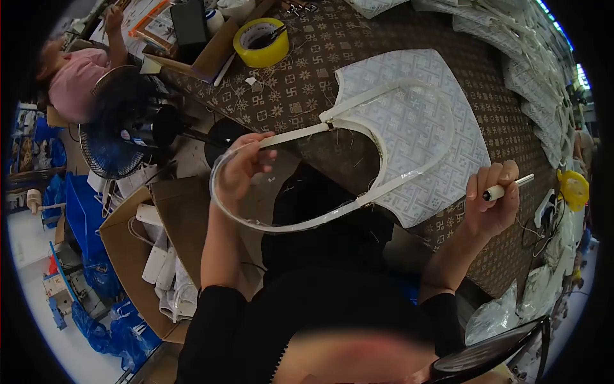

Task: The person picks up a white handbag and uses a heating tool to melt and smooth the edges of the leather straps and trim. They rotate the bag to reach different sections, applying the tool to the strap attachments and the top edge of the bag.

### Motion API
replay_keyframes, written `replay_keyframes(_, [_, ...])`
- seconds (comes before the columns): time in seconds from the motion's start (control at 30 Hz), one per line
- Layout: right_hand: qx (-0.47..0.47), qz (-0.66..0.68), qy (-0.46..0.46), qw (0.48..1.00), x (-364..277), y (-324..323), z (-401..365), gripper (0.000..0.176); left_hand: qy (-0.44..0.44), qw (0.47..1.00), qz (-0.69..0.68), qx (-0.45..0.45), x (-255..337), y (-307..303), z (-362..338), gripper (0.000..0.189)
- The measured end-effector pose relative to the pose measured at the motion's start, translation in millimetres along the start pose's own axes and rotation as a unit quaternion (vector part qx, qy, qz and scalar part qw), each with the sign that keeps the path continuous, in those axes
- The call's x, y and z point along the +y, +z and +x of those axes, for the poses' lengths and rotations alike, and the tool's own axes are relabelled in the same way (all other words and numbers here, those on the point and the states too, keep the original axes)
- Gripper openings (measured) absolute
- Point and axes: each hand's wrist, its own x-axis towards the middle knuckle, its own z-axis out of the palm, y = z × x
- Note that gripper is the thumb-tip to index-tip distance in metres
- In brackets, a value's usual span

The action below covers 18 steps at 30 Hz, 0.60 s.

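Note:
A pale bag with a grey geometric pattern (441, 131) lies on the brown patterned table cover. Two long white straps run from its curved opening, apparently wrapped in clear film. One handle strap (300, 132) reaches toward me in a loop, and my left hand (240, 171) is curled around its far bend. The other handle strap (409, 86) lies across the bag. At the bag's right corner, my right hand (489, 203) is closed around a slim pen-like tool (495, 192), with a whitish barrel, a dark end and a light shaft. Its exact kind cannot be made out.
A yellow tape roll (261, 42) sits by a cardboard box edge (211, 51). To the left stand a black fan (115, 121) and an open carton (176, 192) holding white items. Stacked pale bags (531, 83) line the right side. Another person in pink (80, 83) is at upper left.

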Motion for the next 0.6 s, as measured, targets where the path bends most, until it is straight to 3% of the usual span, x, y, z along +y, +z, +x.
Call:
replay_keyframes(0.13, [-0.002, -0.003, 0.022, 1.0, 13, 1, 10, 0.016, -0.077, 0.99, 0.112, 0.046, 11, -59, -36, 0.03])
replay_keyframes(0.17, [-0.003, -0.011, 0.026, 1.0, 16, 1, 11, 0.016, -0.114, 0.883, 0.446, 0.095, 15, -85, -41, 0.028])
replay_keyframes(0.2, [0.002, -0.011, 0.027, 1.0, 19, 1, 11, 0.016, -0.134, 0.663, 0.725, 0.129, 18, -99, -41, 0.026])
replay_keyframes(0.23, [-0.004, -0.017, 0.043, 0.999, 22, 1, 11, 0.016, -0.138, 0.663, 0.725, 0.125, 27, -91, -39, 0.026])
replay_keyframes(0.3, [-0.01, -0.023, 0.062, 0.998, 29, 2, 13, 0.016, 0.049, 0.83, 0.519, 0.198, 62, -51, -26, 0.026])
replay_keyframes(0.37, [0.014, -0.023, 0.081, 0.996, 39, 6, 15, 0.016, 0.204, 0.736, 0.635, 0.118, 61, 10, 2, 0.033])
replay_keyframes(0.47, [0.02, 0.011, 0.079, 0.997, 46, 12, 14, 0.018, 0.307, 0.667, 0.678, -0.024, 30, 66, 55, 0.03])
replay_keyframes(0.53, [0.01, -0.012, 0.073, 0.997, 43, 13, 10, 0.016, 0.322, 0.654, 0.683, -0.048, 15, 83, 71, 0.028])
replay_keyframes(0.6, [0.011, -0.035, 0.066, 0.997, 44, 12, 6, 0.014, 0.264, 0.71, 0.649, -0.073, 10, 91, 77, 0.03])
